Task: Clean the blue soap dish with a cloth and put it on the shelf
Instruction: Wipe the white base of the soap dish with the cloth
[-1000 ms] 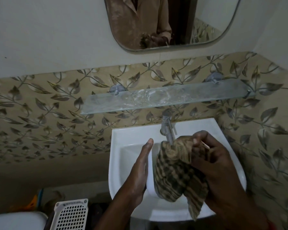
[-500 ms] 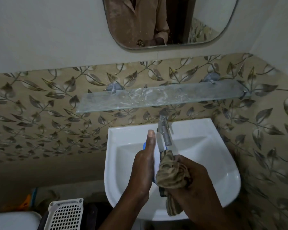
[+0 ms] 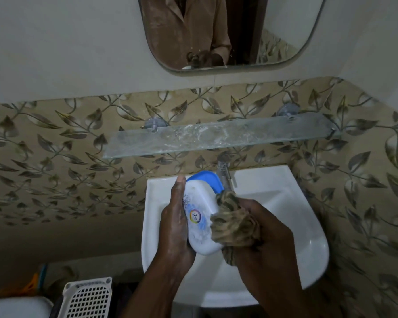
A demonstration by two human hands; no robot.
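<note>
My left hand [image 3: 174,228] grips the dish [image 3: 201,216] over the sink [image 3: 285,203] to catch drips; my right hand [image 3: 265,235], clutching the cloth [image 3: 233,226], wipes it.

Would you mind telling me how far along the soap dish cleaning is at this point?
Picked up: the left hand holds the soap dish over the sink. In hand: the right hand presses the bunched cloth against its white face, where smears show. Left: finishing the wipe and placing it on the glass shelf, which holds nothing.

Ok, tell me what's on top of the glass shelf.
The glass shelf holds no objects, only whitish smears. The soap dish is in the left hand, over the sink.
</note>
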